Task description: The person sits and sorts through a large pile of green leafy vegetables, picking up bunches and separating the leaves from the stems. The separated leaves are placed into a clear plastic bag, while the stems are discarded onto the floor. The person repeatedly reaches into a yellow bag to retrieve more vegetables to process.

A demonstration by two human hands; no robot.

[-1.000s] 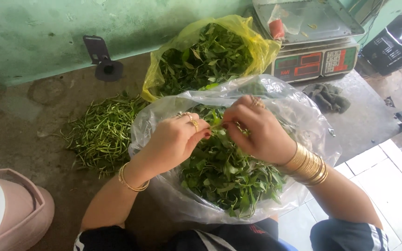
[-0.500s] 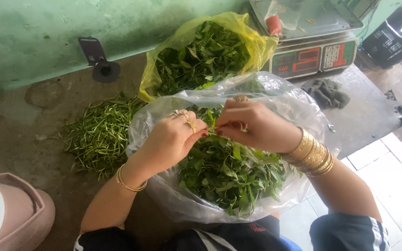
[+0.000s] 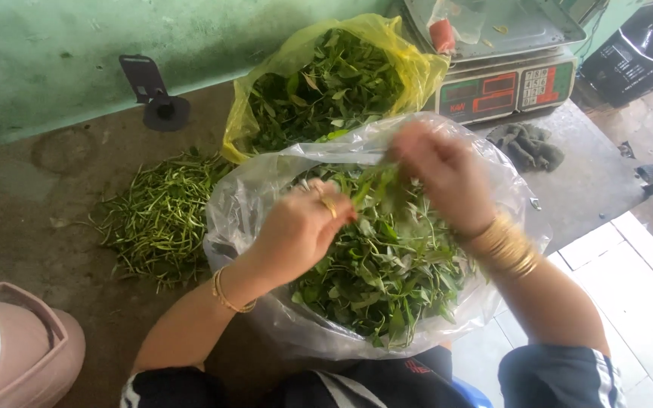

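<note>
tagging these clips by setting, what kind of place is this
Probably a small market stall or produce shop: a digital weighing scale on a concrete counter, and a clear bag and a yellow bag full of leafy greens.

A worn, mottled green plastered wall (image 3: 77,53) closes the far side. Below it runs a rough grey-brown concrete floor (image 3: 32,227), stained with a faint ring mark at far left. At near right the concrete ends at pale square floor tiles (image 3: 644,279). A small black metal bracket (image 3: 153,94) stands against the wall's foot. Even daylight, soft shadows.
</note>
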